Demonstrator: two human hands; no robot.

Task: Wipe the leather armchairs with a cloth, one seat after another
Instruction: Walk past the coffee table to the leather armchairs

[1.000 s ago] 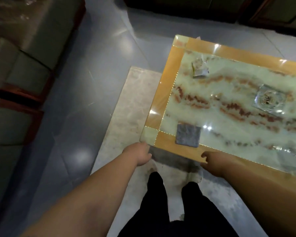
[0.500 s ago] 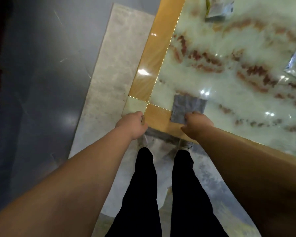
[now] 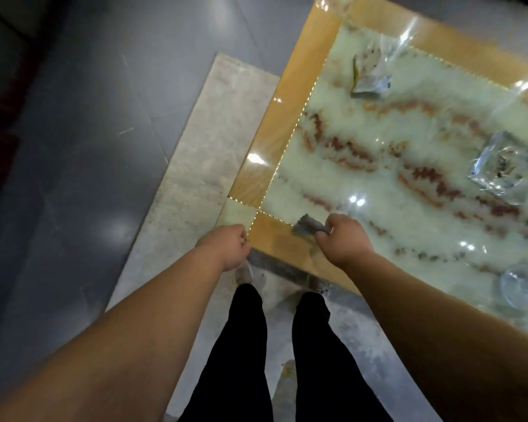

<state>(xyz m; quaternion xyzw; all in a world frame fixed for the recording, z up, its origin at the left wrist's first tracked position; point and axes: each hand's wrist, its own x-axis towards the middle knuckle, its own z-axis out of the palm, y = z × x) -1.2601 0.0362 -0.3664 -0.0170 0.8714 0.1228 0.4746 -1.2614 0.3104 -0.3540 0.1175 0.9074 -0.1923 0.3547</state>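
The right hand point(image 3: 343, 239) pinches the grey cloth point(image 3: 310, 226), bunched and lifted off the bench point(image 3: 275, 147) near its front-left corner. The left hand point(image 3: 227, 245) rests at that corner's edge, fingers curled, grasping nothing.

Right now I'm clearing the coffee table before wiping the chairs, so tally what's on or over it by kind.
Grey cloth, gripped by the right hand: 1
Clear glass ashtrays: 2 (square one; round one, partly cut off)
Crumpled plastic wrapper: 1
Total: 4 things.
The left hand rests at the table corner.
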